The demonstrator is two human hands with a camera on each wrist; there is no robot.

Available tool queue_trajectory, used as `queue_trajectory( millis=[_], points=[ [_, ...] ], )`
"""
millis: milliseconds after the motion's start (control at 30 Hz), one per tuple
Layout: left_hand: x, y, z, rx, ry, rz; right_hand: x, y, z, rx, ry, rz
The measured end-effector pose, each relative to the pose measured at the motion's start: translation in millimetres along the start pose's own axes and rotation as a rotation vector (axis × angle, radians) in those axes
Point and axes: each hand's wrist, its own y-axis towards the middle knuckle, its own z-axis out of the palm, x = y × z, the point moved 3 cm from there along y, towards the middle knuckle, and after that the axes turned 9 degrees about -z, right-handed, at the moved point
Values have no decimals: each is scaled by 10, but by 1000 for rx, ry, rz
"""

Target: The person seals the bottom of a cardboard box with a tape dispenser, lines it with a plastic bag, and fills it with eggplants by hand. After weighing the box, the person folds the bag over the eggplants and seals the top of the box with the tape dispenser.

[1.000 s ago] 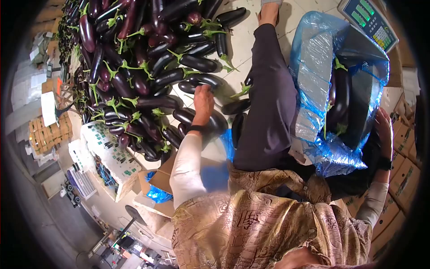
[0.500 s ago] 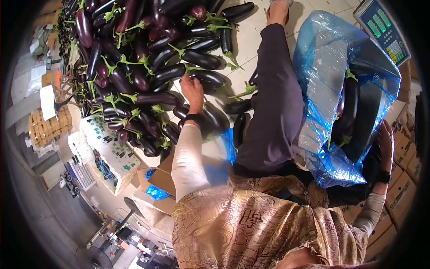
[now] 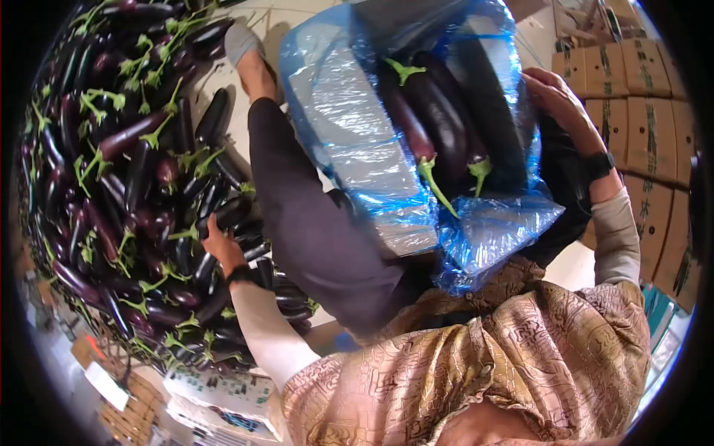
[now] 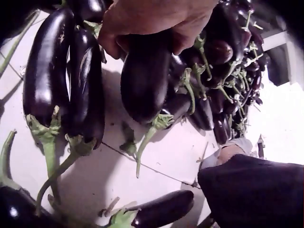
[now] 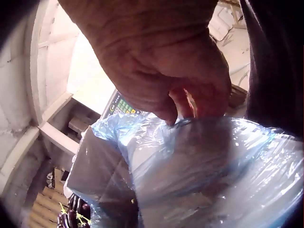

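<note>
My left hand [image 3: 223,244] is at the edge of the eggplant pile. It grips a dark purple eggplant [image 4: 145,78], whose green stem points away from the fingers in the left wrist view. Two glossy eggplants [image 4: 64,76] lie side by side on the floor beside it. On the other side, my right hand [image 3: 556,100] holds the rim of a box lined with blue plastic [image 3: 349,111]. Thumb and fingers pinch the plastic-covered edge in the right wrist view. Inside the box lie several eggplants [image 3: 440,111], their stems at differing ends.
A large pile of eggplants [image 3: 134,178] spreads over the tiled floor on the left. My trousered leg [image 3: 297,201] stretches between pile and box. Stacked cardboard cartons [image 3: 647,141] stand at the right. A digital scale [image 5: 121,105] shows behind the lined box.
The head view has swung, so the pile and lined box sit farther left. My left hand has moved from eggplants at the pile's near edge and now holds one. The right hand stays at the rim.
</note>
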Motion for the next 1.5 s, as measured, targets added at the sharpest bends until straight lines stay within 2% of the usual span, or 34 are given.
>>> queue_trajectory(
  millis=[33,100,167,233,267,300,367,467,500,567,700,733,767,800,833,900,967,1000,1033,1100,1133,1200,1233,1267,1300,1333,1367,1433,1500],
  points=[
    [-104,-226,-22,12,-90,80,-11,-1,-1,-15,12,3],
    [-286,-291,-238,33,-168,137,-18,29,-47,-14,-93,-85],
    [-613,-538,-426,75,-256,124,-119,44,-111,-12,-75,-89],
    [-985,-901,-473,417,-448,169,-65,31,-147,-125,48,-226],
    [-1110,-1013,-496,538,-478,157,-95,61,-240,-213,-85,-311],
    [-1243,-1131,-522,652,-505,150,-115,100,-287,-283,-72,-307],
    [-1494,-1941,-155,754,-477,216,-156,110,-333,-312,12,-331],
    [-1587,-2571,263,831,-349,393,-43,34,-235,-222,15,-348],
    [-1593,-2769,438,858,-316,423,18,1,-153,-114,96,-386],
    [-1575,-3116,764,929,-301,431,114,-92,-72,-49,122,-388],
    [-1403,-3698,1252,1004,-36,594,96,-187,-12,-42,-26,-628],
    [-1368,-3804,1336,1041,33,643,158,-251,71,-65,-188,-520],
    [-1330,-3905,1407,1072,98,693,135,-283,131,-16,-233,-711],
    [-1297,-4003,1504,1097,163,699,231,-382,235,119,-258,-608],
    [-1258,-4080,1569,1103,200,720,339,-522,342,256,-281,-502],
    [-1176,-4196,1688,1155,208,690,227,-586,591,378,-371,-962],
    [-1089,-4208,1785,1189,216,693,85,-653,852,540,-452,-1015],
    [-1053,-4210,1823,1179,224,704,37,-721,946,590,-410,-904],
    [-1018,-4215,1855,1166,229,717,117,-752,1000,604,-646,-1083],
    [-982,-4245,1872,1165,212,683,87,-684,1095,676,-625,-1226],
    [-954,-4206,1872,1150,204,688,127,-635,1114,676,-628,-1227],
    [-922,-4102,1871,1134,193,688,109,-506,1252,1045,-882,-816],
    [-911,-4045,1871,1106,199,713,-21,-512,1288,1052,-884,-817],
    [-911,-4010,1864,1077,206,738,-181,-560,1321,855,-873,-1085],
    [-925,-4019,1864,1074,204,736,-139,-637,1325,638,-846,-1339],
    [-938,-4059,1874,1095,167,690,-179,-614,1389,720,-875,-1212],
    [-939,-4091,1880,1113,127,644,-180,-562,1429,725,-880,-1217],
    [-917,-4090,1911,1119,129,666,-220,-499,1555,920,-994,-972],
    [-900,-4125,1973,1135,126,695,-174,-491,1441,961,-948,-940]
  ],
)
